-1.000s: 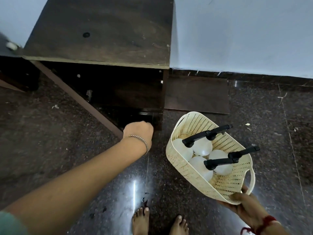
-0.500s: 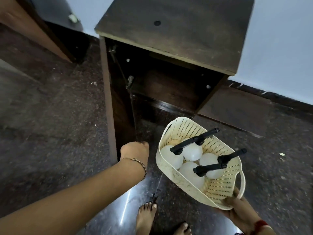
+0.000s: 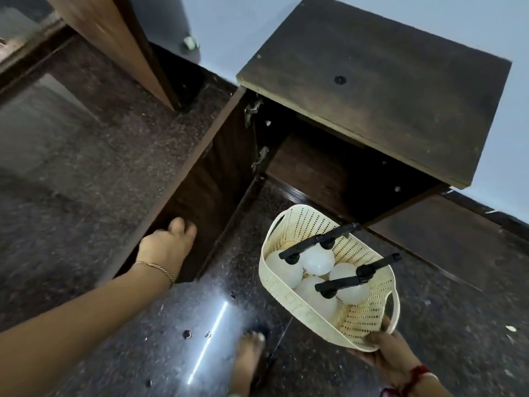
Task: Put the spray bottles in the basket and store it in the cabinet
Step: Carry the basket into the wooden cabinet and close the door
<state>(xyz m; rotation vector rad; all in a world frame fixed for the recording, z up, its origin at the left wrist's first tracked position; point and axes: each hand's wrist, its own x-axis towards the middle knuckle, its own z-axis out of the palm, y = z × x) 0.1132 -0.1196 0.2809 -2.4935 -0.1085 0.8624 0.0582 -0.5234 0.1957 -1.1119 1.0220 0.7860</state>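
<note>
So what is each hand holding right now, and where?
Right hand grips the basket by its near end rim. Left hand holds the open cabinet door at its outer edge.

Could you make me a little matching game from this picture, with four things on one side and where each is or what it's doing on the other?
Things:
1. spray bottles
2. basket
3. cabinet door
4. left hand

States:
A. swung open
B. held up by the right hand at its near end
C. lying inside the basket
D. on the edge of the cabinet door

Pairs: 1-C, 2-B, 3-A, 4-D
</note>
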